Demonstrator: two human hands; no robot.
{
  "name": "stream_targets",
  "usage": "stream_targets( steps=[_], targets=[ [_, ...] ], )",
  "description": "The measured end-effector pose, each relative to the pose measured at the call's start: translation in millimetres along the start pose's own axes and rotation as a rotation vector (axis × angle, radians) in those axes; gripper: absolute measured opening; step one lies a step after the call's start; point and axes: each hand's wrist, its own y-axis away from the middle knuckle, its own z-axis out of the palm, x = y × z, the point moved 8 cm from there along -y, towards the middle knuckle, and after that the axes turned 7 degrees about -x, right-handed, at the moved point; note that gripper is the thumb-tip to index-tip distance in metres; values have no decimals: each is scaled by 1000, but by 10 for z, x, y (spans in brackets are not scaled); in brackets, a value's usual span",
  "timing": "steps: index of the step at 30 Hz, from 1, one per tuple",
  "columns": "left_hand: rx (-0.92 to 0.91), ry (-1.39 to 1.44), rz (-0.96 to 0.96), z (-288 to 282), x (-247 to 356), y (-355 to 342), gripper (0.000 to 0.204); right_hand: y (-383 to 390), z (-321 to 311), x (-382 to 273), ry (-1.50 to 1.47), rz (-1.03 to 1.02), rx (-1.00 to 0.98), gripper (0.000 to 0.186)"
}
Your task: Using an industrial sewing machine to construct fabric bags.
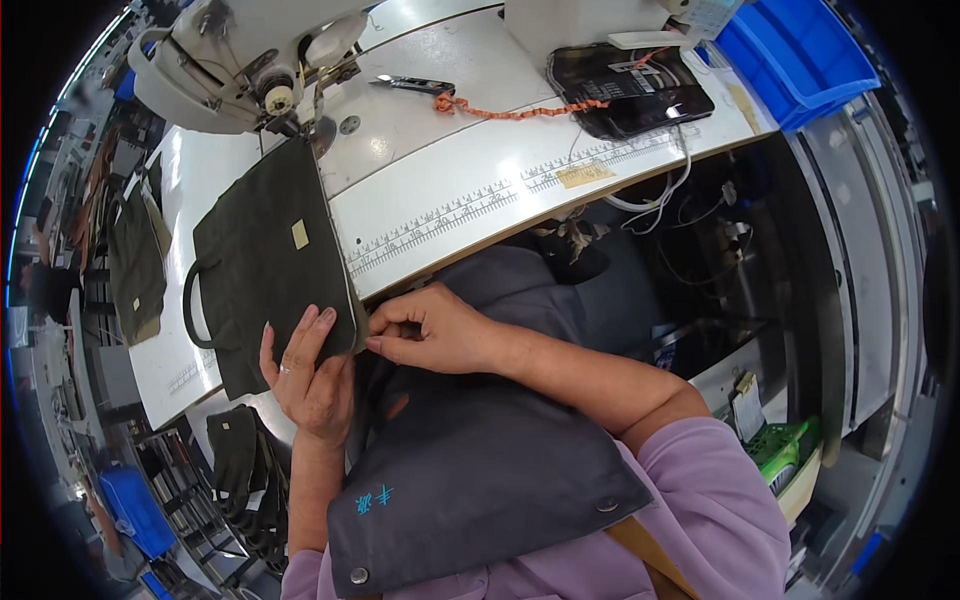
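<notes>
A dark olive fabric bag (262, 245) with a looped handle and a small pale yellow sticker lies slantwise on the sewing table, its top corner at the machine's needle area. My left hand (312, 385) grips the bag's near corner, its longer fingers stretched over the cloth; the thumb is hidden. Right beside it, my right hand (435, 330) is closed, thumb and index finger pinching the bag's right edge, where a paler inner layer shows. Both hands are at the table's front edge, above the dark apron (480, 450) on my lap.
The sewing machine (240, 70) stands at the far left. Beyond the printed ruler lie a cutter (412, 84), an orange cord (520, 113) and a black glossy packet (630, 95). A blue bin (800, 60) is far right. More dark fabric pieces (137, 265) hang or lie at left.
</notes>
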Motion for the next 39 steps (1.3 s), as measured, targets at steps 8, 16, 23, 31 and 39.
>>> stream_targets(
  steps=[8,16,23,31,39],
  targets=[
    [47,82,-89,-4,-68,-11,7,115,-40,-372,502,-330,158,37],
    [63,123,-101,17,-54,31,5,135,67,-511,871,-521,219,32],
    [108,158,-125,9,-60,46,4,102,130,-642,1105,-608,189,26],
    [151,251,-142,2,-139,-3,17,115,40,-732,945,-620,225,19],
    [110,287,-165,5,-159,30,12,144,-124,-452,531,-199,208,14]
  ],
)
